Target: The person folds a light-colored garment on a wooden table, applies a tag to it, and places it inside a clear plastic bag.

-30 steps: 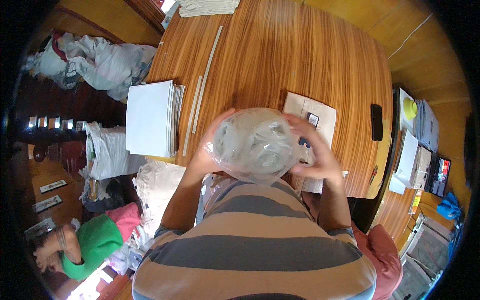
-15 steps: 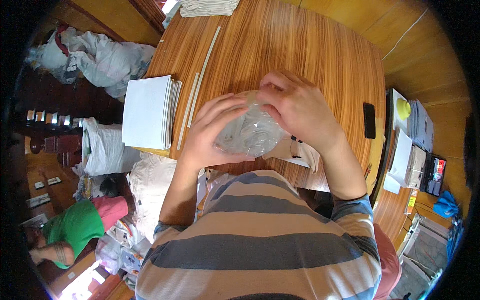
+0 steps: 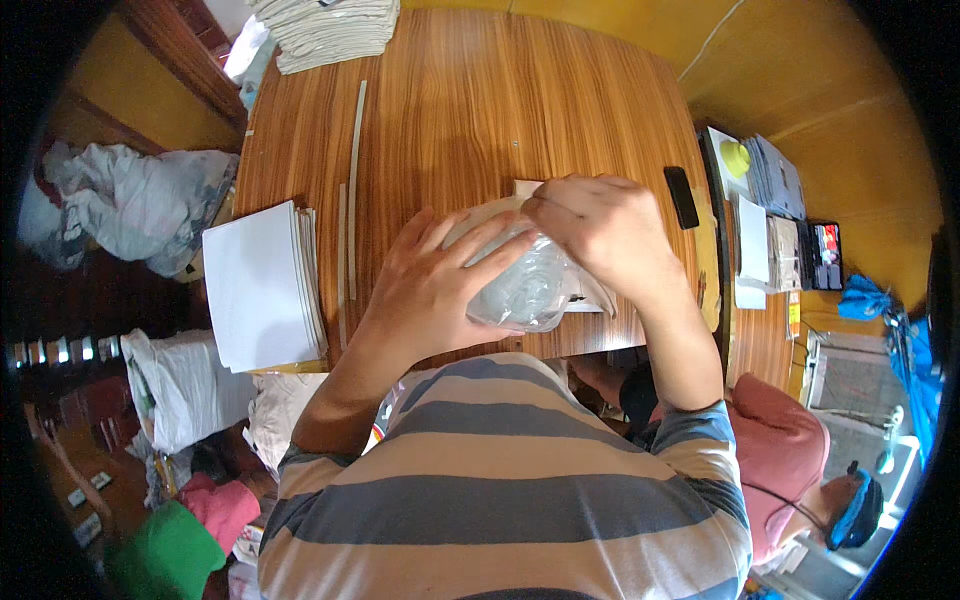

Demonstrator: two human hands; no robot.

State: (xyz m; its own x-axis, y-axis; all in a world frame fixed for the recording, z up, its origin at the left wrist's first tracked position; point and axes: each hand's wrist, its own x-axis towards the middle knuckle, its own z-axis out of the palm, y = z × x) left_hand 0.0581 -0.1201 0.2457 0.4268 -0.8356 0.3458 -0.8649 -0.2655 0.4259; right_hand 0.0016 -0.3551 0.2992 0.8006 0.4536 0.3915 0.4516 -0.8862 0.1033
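Note:
A rounded, see-through plastic bundle (image 3: 530,285) with a coiled look inside is held over the near part of the wooden table (image 3: 500,110). My left hand (image 3: 430,280) curves around its left side, fingers spread across the top and thumb beneath. At its upper right edge, my right hand (image 3: 605,225) has its fingers curled and pinched together on the plastic; the fingertips are partly hidden. Beneath and to the right of the bundle lies a beige piece of cloth or paper (image 3: 597,292) with a small dark part, mostly covered.
A stack of white sheets (image 3: 255,285) lies at the left edge, near thin pale strips (image 3: 356,140). Folded cloth (image 3: 335,35) is piled at the far left. At right are a black phone (image 3: 682,197) and a side table with papers (image 3: 753,240). A person in red (image 3: 785,445) is behind on the right.
My view has shifted, so the table sits further left. Both hands still hold the bundle, now tilted differently, and my left fingers reach further over it. The person in red shows more.

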